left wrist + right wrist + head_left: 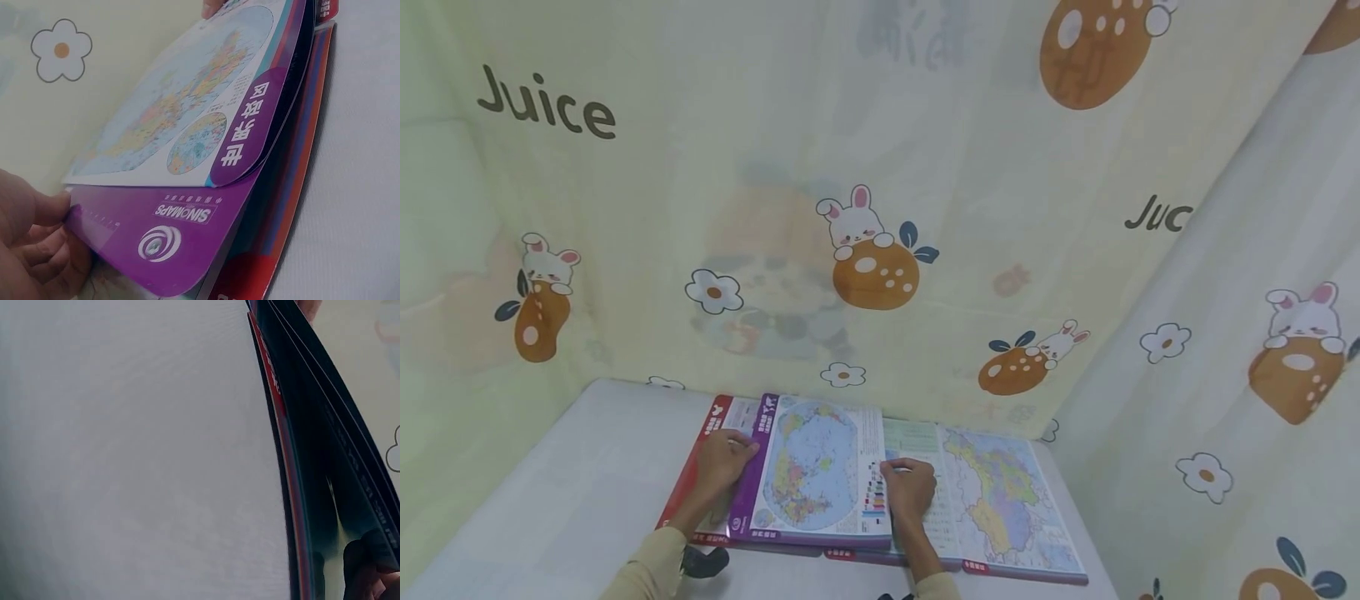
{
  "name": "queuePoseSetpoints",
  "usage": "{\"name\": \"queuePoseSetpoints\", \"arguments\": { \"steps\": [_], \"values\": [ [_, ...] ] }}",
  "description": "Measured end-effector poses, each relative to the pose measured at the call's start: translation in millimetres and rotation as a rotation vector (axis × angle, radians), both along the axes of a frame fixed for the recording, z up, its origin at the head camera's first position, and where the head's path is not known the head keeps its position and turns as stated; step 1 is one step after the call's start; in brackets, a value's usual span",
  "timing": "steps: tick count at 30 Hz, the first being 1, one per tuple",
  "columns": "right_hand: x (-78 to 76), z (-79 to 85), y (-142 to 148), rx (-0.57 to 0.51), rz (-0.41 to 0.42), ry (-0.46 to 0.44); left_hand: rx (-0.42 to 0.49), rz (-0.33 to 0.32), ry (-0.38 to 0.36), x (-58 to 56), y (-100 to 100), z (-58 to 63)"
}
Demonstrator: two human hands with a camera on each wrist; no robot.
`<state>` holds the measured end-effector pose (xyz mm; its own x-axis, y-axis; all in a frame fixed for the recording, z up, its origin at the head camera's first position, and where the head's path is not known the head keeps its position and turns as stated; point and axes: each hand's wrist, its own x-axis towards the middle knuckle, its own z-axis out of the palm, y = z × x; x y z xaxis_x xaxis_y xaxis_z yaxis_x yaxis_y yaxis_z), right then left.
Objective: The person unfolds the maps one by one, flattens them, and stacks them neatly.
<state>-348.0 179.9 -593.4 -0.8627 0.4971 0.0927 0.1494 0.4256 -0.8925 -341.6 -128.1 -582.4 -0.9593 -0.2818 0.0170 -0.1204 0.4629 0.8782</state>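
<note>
A purple-edged folded world map [816, 467], with a SINOMAPS label [184, 213] on its purple strip, lies over a red-edged map. My left hand [722, 458] pinches its left edge, the thumb [50, 209] on the purple strip. My right hand [912, 487] grips the opposite edge, thumb and fingers together. In the right wrist view, fingers [372, 569] of that hand show dark under the lifted sheets. The red-edged map [688, 483] sticks out on the left, and its map panel [1007, 500] reaches out on the right. The wrist views show the purple-edged map tilted up, its layers slightly parted.
Beneath the maps is a white table [550, 483]. A pale curtain [760, 125] printed with rabbits, fruit and flowers hangs behind the table and along its sides. A black wrist strap [703, 562] sits by the left sleeve [647, 567].
</note>
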Motion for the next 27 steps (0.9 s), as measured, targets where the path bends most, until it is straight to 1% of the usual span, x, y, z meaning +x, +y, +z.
{"name": "queuePoseSetpoints", "arguments": {
  "steps": [4,12,20,27],
  "values": [
    [1.2,-2.7,0.8,-0.014,0.007,0.023,0.009,-0.005,-0.002,0.5,-0.1,-0.7],
    [3.0,-7.0,0.5,-0.003,0.015,0.076,0.013,-0.005,-0.004,0.6,-0.2,-1.2],
    [2.9,-6.8,0.5,-0.021,0.012,0.078,0.005,-0.008,-0.007,1.8,-1.0,-0.5],
    [4.7,-4.8,-0.1,-0.002,0.027,0.124,0.003,-0.004,-0.001,-0.3,-1.8,-4.1]
  ]
}}
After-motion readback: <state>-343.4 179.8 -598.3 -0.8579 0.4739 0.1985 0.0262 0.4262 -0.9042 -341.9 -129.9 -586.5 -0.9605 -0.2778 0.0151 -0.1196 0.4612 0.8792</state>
